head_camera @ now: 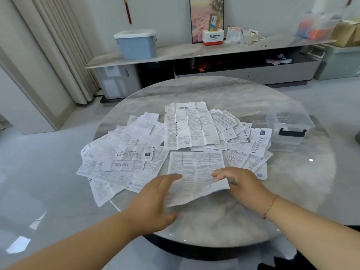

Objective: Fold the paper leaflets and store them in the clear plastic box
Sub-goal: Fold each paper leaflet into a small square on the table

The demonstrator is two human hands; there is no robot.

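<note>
Several unfolded white printed leaflets (136, 145) lie spread over the middle of a round marble table (214, 90). The nearest leaflet (194, 172) has its near edge lifted off the table. My right hand (243, 186) pinches its right near corner, which curls up. My left hand (155, 199) lies at the sheet's left near edge with its fingers on the paper; whether it grips the paper I cannot tell. The clear plastic box (288, 131), with a black handle, stands at the table's right side beyond the leaflets.
A long low cabinet (194, 53) stands behind the table with a blue lidded bin (136, 43), a picture and small boxes on it. Curtains hang at the left. A green storage bin (339, 63) sits at the far right.
</note>
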